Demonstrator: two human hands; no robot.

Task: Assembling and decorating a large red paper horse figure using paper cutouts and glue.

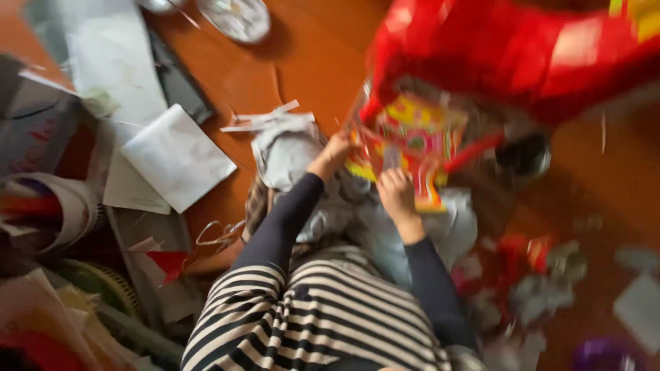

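From the head view I count two hands on one colourful printed packet (412, 148), yellow, red and pink, lying on the orange-brown floor (309, 62). My left hand (335, 152) pinches the packet's left edge; my right hand (397, 192) is curled over its lower edge. Blur hides how tightly either grips. Above the packet hangs one big red foil shape (522, 48). Left of the packet lie two white paper sheets (177, 156).
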